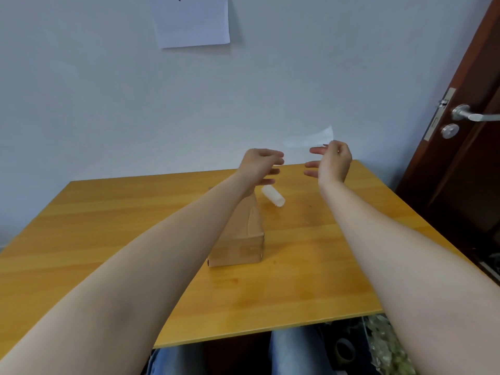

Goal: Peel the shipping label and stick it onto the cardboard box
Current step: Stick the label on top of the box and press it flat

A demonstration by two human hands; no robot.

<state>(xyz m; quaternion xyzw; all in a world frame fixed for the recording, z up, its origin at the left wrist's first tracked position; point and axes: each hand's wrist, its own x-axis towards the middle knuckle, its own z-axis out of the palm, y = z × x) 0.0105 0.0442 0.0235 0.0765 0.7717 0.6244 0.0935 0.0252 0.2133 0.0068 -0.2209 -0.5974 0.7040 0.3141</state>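
A long brown cardboard box point(238, 244) lies in the middle of the wooden table point(108, 226), its short end toward me. Behind it lies a white roll point(273, 195) on its side. Both my hands are raised above the far end of the box. My right hand point(331, 162) pinches a thin white label sheet point(313, 138) between thumb and forefinger; the sheet is blurred and points up and left. My left hand point(261, 165) hangs a little apart from it with fingers spread, holding nothing. My left forearm hides part of the box's left side.
A pale wall stands right behind the table, with a white paper sheet point(192, 21) stuck on it. A dark wooden door point(465, 147) with a metal handle point(472, 115) is at the right. My knees show under the table's near edge.
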